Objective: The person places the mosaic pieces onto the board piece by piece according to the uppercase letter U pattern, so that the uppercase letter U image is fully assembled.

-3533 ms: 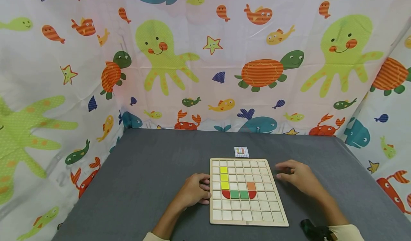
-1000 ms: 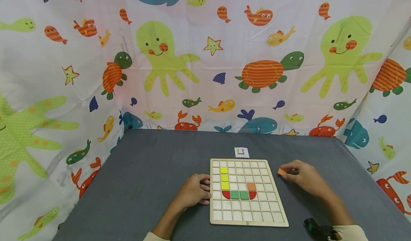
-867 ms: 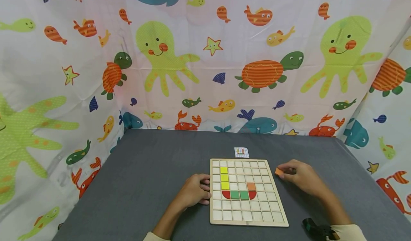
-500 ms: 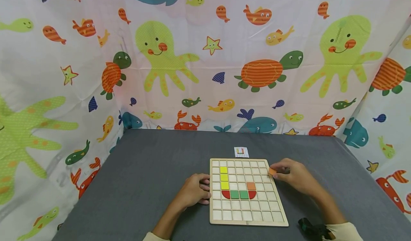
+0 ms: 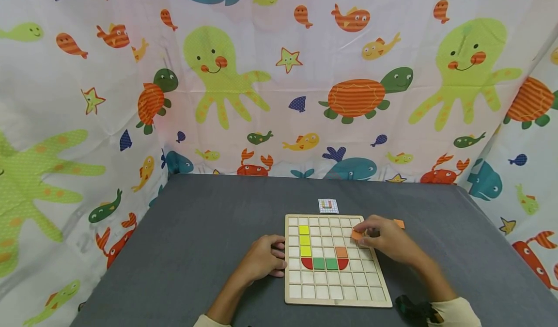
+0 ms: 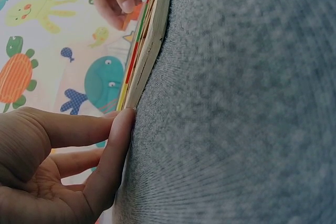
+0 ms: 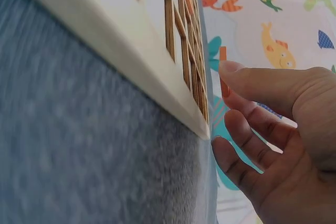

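Note:
In the head view, my right hand [image 5: 392,240] pinches an orange square tile [image 5: 357,234] over the upper right of the wooden grid board [image 5: 337,303]. The right wrist view shows this thin tile [image 7: 223,72] edge-on between thumb and forefinger. My left hand [image 5: 260,258] rests against the board's left edge, its fingertips touching the rim; the left wrist view has thumb and forefinger at that side. On the board, yellow tiles [image 5: 304,241] form a column. Below sit a red rounded tile [image 5: 307,264], green tiles [image 5: 325,264], another red rounded tile [image 5: 343,264] and an orange tile [image 5: 341,252] above it.
A small printed pattern card [image 5: 328,206] lies just beyond the board. Another orange tile [image 5: 398,224] lies on the grey cloth behind my right hand. A sea-animal curtain [image 5: 279,75] stands behind the table, and a black strapped device [image 5: 414,308] is at my right wrist.
My right hand has picked up an orange tile from right of the board and carried it left over the grid. An orange tile behind that hand now shows. My left hand stays put.

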The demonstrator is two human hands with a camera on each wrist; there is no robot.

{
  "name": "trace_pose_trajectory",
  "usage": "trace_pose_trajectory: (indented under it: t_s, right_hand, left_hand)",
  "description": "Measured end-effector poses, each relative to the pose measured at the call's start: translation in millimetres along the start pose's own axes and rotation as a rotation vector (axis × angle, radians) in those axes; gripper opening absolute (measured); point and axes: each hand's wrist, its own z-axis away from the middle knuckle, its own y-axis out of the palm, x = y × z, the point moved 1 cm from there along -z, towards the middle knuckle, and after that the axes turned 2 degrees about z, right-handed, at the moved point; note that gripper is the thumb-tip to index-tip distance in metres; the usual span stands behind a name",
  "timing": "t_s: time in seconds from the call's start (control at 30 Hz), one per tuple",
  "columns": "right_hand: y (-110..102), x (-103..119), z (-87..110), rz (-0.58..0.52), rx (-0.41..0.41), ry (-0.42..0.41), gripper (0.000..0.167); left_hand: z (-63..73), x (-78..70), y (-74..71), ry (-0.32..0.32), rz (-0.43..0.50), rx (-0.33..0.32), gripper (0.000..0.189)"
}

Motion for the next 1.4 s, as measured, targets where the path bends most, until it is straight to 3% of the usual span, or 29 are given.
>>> trace_pose_trajectory:
  t_s: [0.5, 0.77, 1.4]
  right_hand:
    - [11.6, 16.4, -11.7, 0.072, 0.054, -0.025, 0.022]
    - [16.2, 22.8, -16.8, 0.052, 0.087, -0.095, 0.021]
    - [20.9, 23.5, -22.1, 0.087, 0.106, -0.075, 0.026]
  left_hand:
    - [-0.5, -0.4, 0.1, 0.003, -0.003, -0.006, 0.064]
    - [0.7, -0.2, 0.3, -0.008, 0.002, -0.003, 0.064]
    - [-0.2, 0.7, 1.1, -0.007, -0.005, -0.006, 0.064]
